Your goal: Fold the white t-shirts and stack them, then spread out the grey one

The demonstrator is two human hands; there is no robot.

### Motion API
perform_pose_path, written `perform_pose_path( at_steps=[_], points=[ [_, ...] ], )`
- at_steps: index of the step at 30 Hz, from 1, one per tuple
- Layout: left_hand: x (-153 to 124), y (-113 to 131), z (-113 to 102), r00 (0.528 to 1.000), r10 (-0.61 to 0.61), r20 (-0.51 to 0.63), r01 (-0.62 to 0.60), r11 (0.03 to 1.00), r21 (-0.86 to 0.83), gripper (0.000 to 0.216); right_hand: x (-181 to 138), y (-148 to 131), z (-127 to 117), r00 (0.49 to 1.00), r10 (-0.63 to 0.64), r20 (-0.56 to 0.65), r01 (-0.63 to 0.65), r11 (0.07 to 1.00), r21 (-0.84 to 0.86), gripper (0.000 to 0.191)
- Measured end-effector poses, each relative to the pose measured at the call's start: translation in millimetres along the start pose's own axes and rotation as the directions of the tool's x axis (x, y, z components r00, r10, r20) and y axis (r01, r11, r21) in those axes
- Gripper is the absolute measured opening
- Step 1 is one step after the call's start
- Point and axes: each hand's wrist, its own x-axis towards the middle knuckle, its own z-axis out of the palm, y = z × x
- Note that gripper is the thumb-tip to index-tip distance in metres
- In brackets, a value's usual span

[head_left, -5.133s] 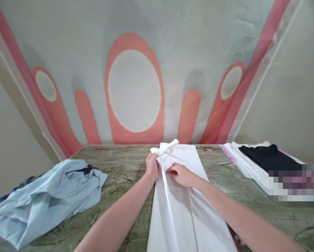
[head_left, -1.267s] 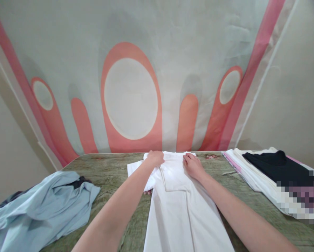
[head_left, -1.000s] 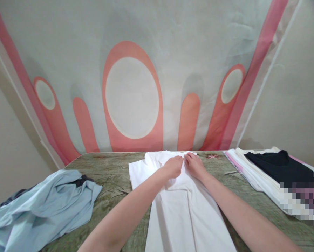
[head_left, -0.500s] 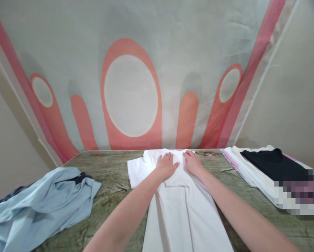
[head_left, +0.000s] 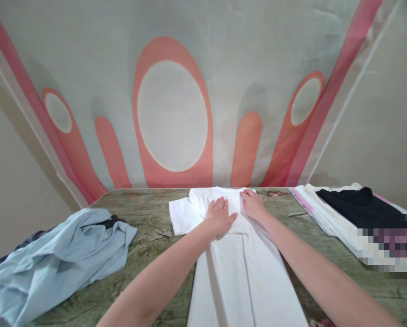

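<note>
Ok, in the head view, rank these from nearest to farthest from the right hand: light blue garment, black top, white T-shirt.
From the right hand:
1. White T-shirt: in contact, beneath the fingers.
2. Black top: off to the right.
3. Light blue garment: crumpled, over on the left.

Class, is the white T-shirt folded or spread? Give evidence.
Partly folded: one sleeve of the white T-shirt sticks out, but a layer lies folded over its body.
</note>
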Motion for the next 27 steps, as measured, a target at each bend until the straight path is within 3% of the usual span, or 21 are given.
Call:
perform_pose_path(
  at_steps=[4, 6, 9, 11, 13, 18, 21, 24, 27],
  points=[
    [-4.2, 1.3, -7.4, 0.976, -0.215, 0.018, 0.212, 0.972, 0.101, 0.070, -0.2, 0.3, 1.0, 1.000, 0.002, 0.008, -0.002, 1.000, -0.001, 0.040],
    [-10.6, 5.7, -10.1, 0.975, -0.223, -0.001, 0.222, 0.968, 0.120, 0.065, -0.3, 0.0, 1.6, 1.000, 0.005, 0.007, -0.005, 1.000, 0.003, 0.040],
    [-22.2, 11.0, -11.4, 1.000, -0.002, -0.008, 0.003, 0.997, 0.083, 0.059, -0.9, -0.5, 1.8, 1.000, 0.002, -0.004, -0.002, 1.000, 0.006, 0.040],
    [-28.5, 10.0, -11.9, 0.991, 0.130, 0.026, -0.131, 0.989, 0.066, 0.057, -1.4, -0.6, 1.2, 1.000, 0.004, -0.011, -0.004, 1.000, 0.004, 0.040],
    [-32.5, 5.5, -13.6, 0.989, 0.133, 0.058, -0.137, 0.987, 0.081, 0.056, -1.7, -0.6, 0.3, 1.000, 0.001, -0.015, -0.001, 1.000, 0.001, 0.039],
    [-39.3, 0.0, -24.5, 0.996, -0.007, 0.089, -0.007, 0.987, 0.158, 0.055, -1.4, 0.1, -0.7, 1.000, -0.017, -0.024, 0.016, 1.000, -0.006, 0.037],
    [-48.8, 9.3, -29.1, 0.987, 0.154, 0.048, -0.159, 0.979, 0.125, 0.054, -0.9, 0.8, 0.0, 0.999, -0.012, -0.032, 0.012, 1.000, -0.009, 0.037],
    [-60.5, 18.3, -29.4, 0.919, 0.391, 0.051, -0.394, 0.918, 0.047, 0.054, -0.7, 1.4, 0.5, 0.999, -0.020, -0.047, 0.020, 1.000, -0.007, 0.037],
    [-71.3, 19.4, -29.4, 0.903, 0.416, 0.106, -0.422, 0.906, 0.040, 0.054, -1.0, 1.6, 1.0, 0.998, -0.033, -0.060, 0.033, 0.999, 0.006, 0.036]
  ],
)
